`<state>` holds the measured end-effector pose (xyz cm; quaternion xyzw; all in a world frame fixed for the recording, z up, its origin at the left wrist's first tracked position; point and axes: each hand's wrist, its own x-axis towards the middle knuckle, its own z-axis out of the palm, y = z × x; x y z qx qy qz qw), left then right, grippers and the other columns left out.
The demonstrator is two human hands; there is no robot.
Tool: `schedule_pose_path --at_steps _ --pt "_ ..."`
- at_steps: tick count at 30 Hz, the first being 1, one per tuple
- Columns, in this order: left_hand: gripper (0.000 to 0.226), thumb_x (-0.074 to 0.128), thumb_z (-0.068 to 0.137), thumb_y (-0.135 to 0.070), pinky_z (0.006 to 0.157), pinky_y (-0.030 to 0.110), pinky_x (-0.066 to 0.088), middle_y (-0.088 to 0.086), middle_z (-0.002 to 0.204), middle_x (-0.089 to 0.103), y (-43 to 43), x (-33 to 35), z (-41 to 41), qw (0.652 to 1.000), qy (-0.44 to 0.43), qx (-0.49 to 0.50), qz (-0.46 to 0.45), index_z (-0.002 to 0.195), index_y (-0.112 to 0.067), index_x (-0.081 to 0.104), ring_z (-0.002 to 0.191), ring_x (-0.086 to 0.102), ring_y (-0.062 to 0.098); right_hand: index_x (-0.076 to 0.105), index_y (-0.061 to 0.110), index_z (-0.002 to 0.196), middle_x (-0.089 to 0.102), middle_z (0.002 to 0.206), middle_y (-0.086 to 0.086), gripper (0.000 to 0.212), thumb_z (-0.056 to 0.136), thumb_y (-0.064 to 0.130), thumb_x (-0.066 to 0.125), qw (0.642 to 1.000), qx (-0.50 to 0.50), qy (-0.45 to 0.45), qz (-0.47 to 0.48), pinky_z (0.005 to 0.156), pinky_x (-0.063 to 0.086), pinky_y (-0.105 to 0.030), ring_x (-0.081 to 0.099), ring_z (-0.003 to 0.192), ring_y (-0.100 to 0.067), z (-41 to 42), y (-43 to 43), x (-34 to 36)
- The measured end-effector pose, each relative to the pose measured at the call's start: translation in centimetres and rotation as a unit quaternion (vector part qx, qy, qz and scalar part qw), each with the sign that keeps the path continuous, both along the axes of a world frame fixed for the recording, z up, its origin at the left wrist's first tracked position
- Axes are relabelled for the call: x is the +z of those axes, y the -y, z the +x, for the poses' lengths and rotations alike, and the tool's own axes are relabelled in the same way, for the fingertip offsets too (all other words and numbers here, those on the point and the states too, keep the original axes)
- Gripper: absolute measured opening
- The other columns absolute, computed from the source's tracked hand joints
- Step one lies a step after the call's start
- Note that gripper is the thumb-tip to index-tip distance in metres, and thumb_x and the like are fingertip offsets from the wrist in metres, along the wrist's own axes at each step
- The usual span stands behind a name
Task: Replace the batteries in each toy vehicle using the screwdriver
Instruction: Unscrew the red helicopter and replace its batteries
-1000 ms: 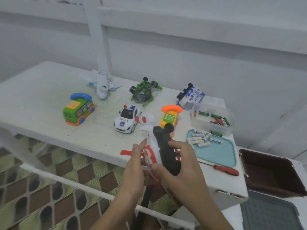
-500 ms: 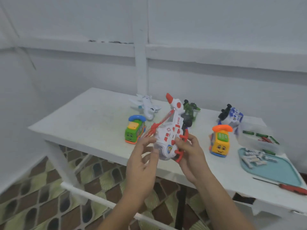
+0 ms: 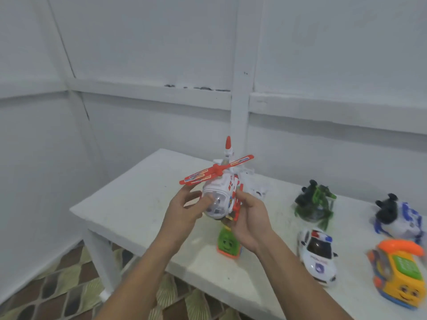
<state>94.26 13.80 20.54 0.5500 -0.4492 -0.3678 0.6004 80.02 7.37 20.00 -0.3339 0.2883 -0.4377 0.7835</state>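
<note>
Your right hand (image 3: 249, 220) grips the toy helicopter (image 3: 221, 195) from its right side, thumb on the hull and fingers curled under the red skid. Your left hand (image 3: 182, 213) is mostly open. Its thumb touches the clear nose dome, and its fingers are spread and nearly straight just below the red rotor (image 3: 217, 173). You hold the helicopter in the air above the left part of the white table (image 3: 143, 195), clear of the surface. The nose faces you, the rotor is on top, and the tail rises away from you.

Right under your hands, near the table's front edge, sits a green toy car (image 3: 227, 244) with an orange base, partly hidden by your right wrist. To its right along the same edge stands a white police car (image 3: 317, 255), nose toward you. Further right is a yellow toy with an orange handset (image 3: 399, 273), its painted face toward you.

Farther back, toward the rear edge, a green helicopter toy (image 3: 314, 202) lies behind the police car, and a blue-and-white one (image 3: 397, 218) is to its right. Both are too blurred to tell how they lie. A white plane (image 3: 256, 188) shows just behind the helicopter you hold, mostly covered by it.

Beyond the table's left end, patterned floor tiles (image 3: 57, 285) meet a white panelled wall (image 3: 138, 54).
</note>
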Motion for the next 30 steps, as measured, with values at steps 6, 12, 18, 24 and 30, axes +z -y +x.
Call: schedule_pose_path --at_steps 6,12,18,24,30 --pt "0.052 0.076 0.065 -0.037 0.075 0.033 0.060 0.002 0.108 0.075 5.9 -0.8 6.4 0.999 -0.031 -0.020 -0.001 0.116 -0.029 0.069 0.104 0.071 0.021 0.068 0.013 0.105 0.071 0.099 -0.012 0.026 0.089 0.023 0.051 0.997 0.037 -0.066 -0.011 0.083 0.052 -0.043 0.066 0.087 -0.030 6.6 6.1 -0.2" --pt "0.036 0.073 0.071 -0.025 0.067 0.027 0.059 0.002 0.100 0.077 10.6 -3.1 10.9 0.997 -0.055 -0.022 0.054 0.107 -0.030 0.071 0.090 0.074 0.019 0.066 0.012 0.103 0.072 0.089 -0.011 0.023 0.090 0.023 0.050 0.987 0.016 -0.146 0.066 0.078 0.055 -0.046 0.067 0.084 -0.031 11.4 10.6 -1.7" --pt "0.038 0.078 0.072 -0.016 0.064 0.029 0.059 0.010 0.095 0.077 15.4 -5.9 14.7 0.990 -0.070 -0.055 0.110 0.109 -0.018 0.070 0.082 0.075 0.024 0.057 0.011 0.087 0.061 0.072 -0.008 0.011 0.086 0.018 0.048 0.968 -0.013 -0.204 0.146 0.057 0.044 -0.026 0.058 0.064 -0.023 14.9 14.4 -3.4" --pt "0.058 0.082 0.053 -0.030 0.079 0.046 0.061 0.013 0.102 0.075 20.1 -8.1 18.4 0.982 -0.060 -0.108 0.143 0.108 -0.018 0.071 0.089 0.074 0.030 0.065 0.012 0.100 0.072 0.096 -0.013 0.024 0.082 0.017 0.048 0.963 -0.068 -0.214 0.150 0.089 0.054 -0.047 0.068 0.090 -0.032 18.4 17.6 -5.7" --pt "0.063 0.082 0.051 -0.046 0.092 0.056 0.055 0.003 0.105 0.076 22.5 -9.7 20.7 0.977 -0.030 -0.128 0.166 0.108 -0.021 0.071 0.097 0.073 0.027 0.066 0.013 0.084 0.070 0.074 -0.007 0.017 0.085 0.016 0.049 0.953 -0.116 -0.240 0.142 0.074 0.055 -0.036 0.066 0.069 -0.024 20.4 19.1 -6.6"
